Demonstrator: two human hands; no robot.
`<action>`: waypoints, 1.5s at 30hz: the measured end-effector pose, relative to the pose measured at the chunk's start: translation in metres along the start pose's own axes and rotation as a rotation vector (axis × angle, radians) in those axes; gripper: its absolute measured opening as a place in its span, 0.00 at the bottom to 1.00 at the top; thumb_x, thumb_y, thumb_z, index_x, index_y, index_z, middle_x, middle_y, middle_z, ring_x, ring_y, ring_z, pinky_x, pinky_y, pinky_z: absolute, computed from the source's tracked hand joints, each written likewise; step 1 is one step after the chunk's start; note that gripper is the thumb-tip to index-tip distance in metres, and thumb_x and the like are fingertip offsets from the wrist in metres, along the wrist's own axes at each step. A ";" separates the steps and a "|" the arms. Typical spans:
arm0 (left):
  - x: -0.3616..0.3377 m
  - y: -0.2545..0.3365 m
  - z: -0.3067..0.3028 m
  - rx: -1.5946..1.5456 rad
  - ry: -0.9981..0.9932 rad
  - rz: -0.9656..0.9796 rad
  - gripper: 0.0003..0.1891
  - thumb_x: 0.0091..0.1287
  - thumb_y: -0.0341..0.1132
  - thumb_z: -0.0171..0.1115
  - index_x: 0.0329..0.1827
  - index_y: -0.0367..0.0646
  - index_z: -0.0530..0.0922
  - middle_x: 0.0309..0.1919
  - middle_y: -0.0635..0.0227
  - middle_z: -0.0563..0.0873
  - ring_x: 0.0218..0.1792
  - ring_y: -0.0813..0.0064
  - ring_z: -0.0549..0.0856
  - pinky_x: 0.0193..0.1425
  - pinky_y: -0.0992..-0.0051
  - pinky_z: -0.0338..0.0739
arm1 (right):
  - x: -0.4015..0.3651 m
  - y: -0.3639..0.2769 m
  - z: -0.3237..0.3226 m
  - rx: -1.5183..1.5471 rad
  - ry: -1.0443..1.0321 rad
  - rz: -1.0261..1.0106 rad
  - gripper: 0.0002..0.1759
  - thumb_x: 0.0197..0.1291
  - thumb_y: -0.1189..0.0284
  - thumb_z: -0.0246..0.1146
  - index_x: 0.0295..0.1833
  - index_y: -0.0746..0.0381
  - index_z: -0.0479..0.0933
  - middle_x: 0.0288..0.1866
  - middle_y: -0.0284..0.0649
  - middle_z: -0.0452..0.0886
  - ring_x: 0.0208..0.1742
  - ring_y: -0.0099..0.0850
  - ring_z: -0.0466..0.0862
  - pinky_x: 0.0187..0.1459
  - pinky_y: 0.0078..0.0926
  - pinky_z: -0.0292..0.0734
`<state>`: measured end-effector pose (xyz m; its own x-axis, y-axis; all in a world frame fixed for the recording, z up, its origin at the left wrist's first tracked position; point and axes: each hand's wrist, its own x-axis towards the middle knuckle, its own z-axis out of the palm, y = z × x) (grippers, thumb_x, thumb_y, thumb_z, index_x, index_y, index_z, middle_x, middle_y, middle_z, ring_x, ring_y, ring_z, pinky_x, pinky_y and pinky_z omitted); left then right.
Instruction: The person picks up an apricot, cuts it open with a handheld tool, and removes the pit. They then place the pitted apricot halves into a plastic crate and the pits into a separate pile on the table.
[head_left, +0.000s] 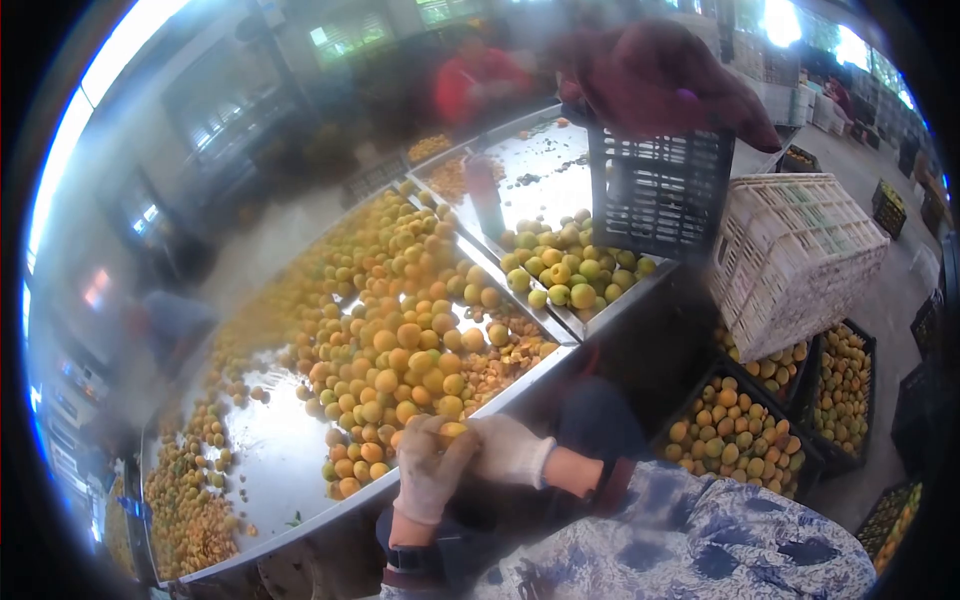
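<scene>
Both hands wear whitish work gloves and meet at the near edge of a metal sorting table (262, 420). My left hand (430, 468) is closed round a yellow-orange apricot (453, 430), whose top shows between the fingers. Pressed against the same fruit from the right, my right hand (508, 452) has its fingers closed too, their tips partly hidden. Just beyond lies a broad heap of whole apricots (390, 355), orange to greenish. Split apricot pieces (510, 362) lie in the table's near right corner.
Greener apricots (570, 262) fill a neighbouring compartment beneath a black crate (655, 190) draped with dark red cloth (670, 80). A white crate (795, 255) tilts over filled black crates (738, 430) on the floor at right. A blurred person in red (478, 80) is across the table.
</scene>
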<state>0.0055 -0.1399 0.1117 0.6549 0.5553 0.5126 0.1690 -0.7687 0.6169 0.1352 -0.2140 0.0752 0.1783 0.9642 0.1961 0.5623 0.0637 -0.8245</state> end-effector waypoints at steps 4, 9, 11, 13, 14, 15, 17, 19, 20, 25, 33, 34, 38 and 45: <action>0.008 0.013 -0.013 0.011 -0.116 0.107 0.11 0.58 0.33 0.68 0.40 0.36 0.81 0.34 0.57 0.82 0.38 0.57 0.81 0.45 0.65 0.74 | 0.002 -0.012 -0.017 0.131 -0.138 0.026 0.15 0.57 0.63 0.59 0.45 0.60 0.78 0.39 0.51 0.84 0.45 0.52 0.83 0.47 0.45 0.78; 0.012 0.008 -0.010 -0.052 -0.118 0.079 0.09 0.55 0.27 0.66 0.39 0.37 0.80 0.33 0.56 0.83 0.37 0.54 0.80 0.42 0.61 0.75 | 0.009 -0.016 -0.027 0.149 -0.240 0.146 0.15 0.53 0.68 0.69 0.43 0.65 0.80 0.37 0.50 0.85 0.41 0.37 0.86 0.43 0.33 0.78; 0.008 0.005 -0.009 -0.035 -0.098 0.094 0.10 0.56 0.26 0.64 0.41 0.36 0.79 0.36 0.54 0.82 0.39 0.52 0.80 0.44 0.60 0.74 | 0.009 -0.010 -0.020 0.160 -0.287 0.206 0.14 0.53 0.70 0.68 0.43 0.65 0.80 0.37 0.47 0.86 0.41 0.35 0.85 0.43 0.31 0.78; 0.002 -0.003 -0.004 -0.024 -0.075 0.086 0.10 0.57 0.26 0.64 0.42 0.36 0.79 0.37 0.53 0.81 0.39 0.51 0.79 0.45 0.60 0.74 | 0.008 0.014 -0.001 0.693 -0.183 0.211 0.12 0.47 0.70 0.66 0.37 0.65 0.79 0.23 0.41 0.81 0.22 0.33 0.81 0.26 0.29 0.76; -0.002 -0.006 -0.002 -0.010 -0.055 0.081 0.10 0.57 0.26 0.63 0.43 0.36 0.79 0.38 0.53 0.80 0.40 0.50 0.79 0.46 0.60 0.74 | 0.012 0.018 0.000 0.745 -0.213 0.308 0.12 0.44 0.73 0.68 0.36 0.65 0.79 0.22 0.34 0.78 0.21 0.26 0.77 0.23 0.23 0.72; -0.005 -0.006 0.000 -0.003 -0.030 0.059 0.09 0.60 0.25 0.60 0.42 0.34 0.78 0.38 0.53 0.80 0.40 0.52 0.79 0.47 0.62 0.74 | 0.012 0.020 0.001 0.692 -0.212 0.304 0.12 0.45 0.72 0.68 0.37 0.65 0.79 0.23 0.38 0.80 0.24 0.30 0.80 0.26 0.27 0.74; -0.004 -0.008 -0.001 -0.093 -0.060 -0.078 0.08 0.61 0.25 0.58 0.43 0.34 0.78 0.38 0.53 0.80 0.41 0.54 0.80 0.47 0.64 0.75 | 0.016 0.017 -0.001 0.641 -0.218 0.301 0.13 0.46 0.70 0.67 0.37 0.65 0.79 0.25 0.42 0.82 0.27 0.35 0.83 0.28 0.30 0.76; -0.010 -0.024 0.004 -0.366 -0.074 -0.332 0.09 0.67 0.29 0.52 0.43 0.32 0.78 0.37 0.56 0.81 0.42 0.63 0.81 0.48 0.68 0.74 | 0.020 0.005 -0.008 0.178 -0.154 0.240 0.18 0.48 0.67 0.66 0.45 0.65 0.78 0.35 0.51 0.84 0.41 0.45 0.86 0.40 0.37 0.80; -0.009 -0.022 0.003 -0.362 -0.069 -0.333 0.09 0.67 0.29 0.52 0.43 0.32 0.78 0.37 0.56 0.81 0.42 0.63 0.81 0.48 0.68 0.74 | 0.021 -0.005 -0.013 0.179 -0.157 0.234 0.18 0.48 0.67 0.66 0.45 0.65 0.78 0.35 0.51 0.84 0.41 0.45 0.86 0.40 0.37 0.80; -0.013 -0.034 0.002 -0.417 -0.034 -0.441 0.16 0.72 0.36 0.45 0.44 0.33 0.79 0.35 0.58 0.83 0.39 0.69 0.82 0.46 0.72 0.76 | 0.017 -0.018 -0.017 0.162 -0.065 0.190 0.31 0.50 0.69 0.65 0.63 0.61 0.71 0.52 0.55 0.81 0.56 0.48 0.81 0.58 0.38 0.75; -0.009 -0.016 0.011 -0.699 0.161 -0.616 0.20 0.73 0.43 0.44 0.41 0.36 0.80 0.37 0.63 0.85 0.39 0.72 0.83 0.44 0.75 0.78 | 0.014 -0.009 -0.005 0.996 -0.110 0.257 0.28 0.52 0.84 0.60 0.62 0.63 0.74 0.54 0.39 0.81 0.57 0.33 0.80 0.59 0.28 0.74; -0.010 -0.018 0.015 -0.698 0.165 -0.618 0.20 0.73 0.43 0.44 0.41 0.36 0.80 0.37 0.63 0.85 0.39 0.72 0.83 0.44 0.75 0.78 | 0.015 -0.009 -0.004 0.969 -0.114 0.281 0.26 0.52 0.83 0.61 0.61 0.63 0.75 0.53 0.40 0.82 0.56 0.33 0.81 0.59 0.28 0.74; -0.014 -0.040 0.029 -0.766 0.271 -0.815 0.21 0.75 0.43 0.43 0.39 0.35 0.80 0.38 0.61 0.85 0.40 0.71 0.81 0.46 0.72 0.75 | 0.019 0.004 0.009 0.351 0.002 0.028 0.20 0.58 0.73 0.62 0.58 0.62 0.75 0.50 0.48 0.82 0.49 0.40 0.83 0.52 0.32 0.77; -0.015 -0.039 0.035 0.122 0.313 -0.465 0.16 0.75 0.38 0.46 0.39 0.33 0.77 0.36 0.48 0.82 0.39 0.52 0.82 0.43 0.61 0.74 | 0.014 -0.005 0.013 0.226 0.012 0.142 0.22 0.50 0.69 0.64 0.53 0.60 0.75 0.45 0.52 0.81 0.51 0.51 0.81 0.53 0.40 0.76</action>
<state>0.0152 -0.1292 0.0592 0.2447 0.8972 0.3675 0.4829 -0.4415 0.7562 0.1249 -0.1972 0.0750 0.2526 0.9646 0.0752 0.3364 -0.0147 -0.9416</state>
